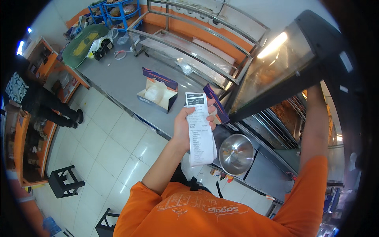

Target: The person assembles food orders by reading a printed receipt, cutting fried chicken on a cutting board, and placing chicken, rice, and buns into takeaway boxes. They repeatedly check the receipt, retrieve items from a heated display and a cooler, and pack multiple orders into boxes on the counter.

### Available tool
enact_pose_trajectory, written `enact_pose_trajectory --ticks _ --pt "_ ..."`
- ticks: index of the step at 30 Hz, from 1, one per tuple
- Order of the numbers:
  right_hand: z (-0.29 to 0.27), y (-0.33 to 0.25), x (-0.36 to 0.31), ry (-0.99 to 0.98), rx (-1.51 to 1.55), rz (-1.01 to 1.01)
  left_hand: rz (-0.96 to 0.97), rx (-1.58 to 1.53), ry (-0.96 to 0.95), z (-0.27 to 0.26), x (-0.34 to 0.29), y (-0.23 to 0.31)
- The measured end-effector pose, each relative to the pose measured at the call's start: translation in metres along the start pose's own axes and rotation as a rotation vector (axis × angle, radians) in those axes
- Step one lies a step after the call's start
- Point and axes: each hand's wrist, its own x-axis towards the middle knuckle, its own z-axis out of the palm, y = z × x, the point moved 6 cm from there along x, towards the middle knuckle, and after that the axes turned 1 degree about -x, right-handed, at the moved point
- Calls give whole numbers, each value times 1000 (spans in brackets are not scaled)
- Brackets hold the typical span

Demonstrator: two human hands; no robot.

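Note:
My left hand (185, 122) is closed around a long white printed receipt (200, 138), which hangs down toward my body. Just behind that hand, partly covered by it, is an open purple cardboard box (217, 103). Another open purple box (169, 93) stands to its left on the counter, with a round white wrapped bundle (154, 94) inside. My right arm (314, 126) reaches up into a glass-fronted food cabinet (276, 75). Its dark frame hides my right hand, so its fingers and anything in them do not show. Brownish food (282, 104) lies inside the cabinet.
A steel bowl (236, 154) sits in front of the cabinet. Along the steel counter (114, 79) are a metal rack (197, 23) and a green tray (85, 45). At the left a person in black (35, 94) stands near orange shelving; black stools (66, 181) are on the floor.

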Motion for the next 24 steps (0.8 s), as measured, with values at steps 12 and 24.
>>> enact_pose_trajectory --ticks 12,24 --pt "4 -17 -9 -7 156 7 -74 433 -84 32 -17 -57" --pt "4 9 -168 -211 1859 160 -259 641 -68 48 -47 -145"
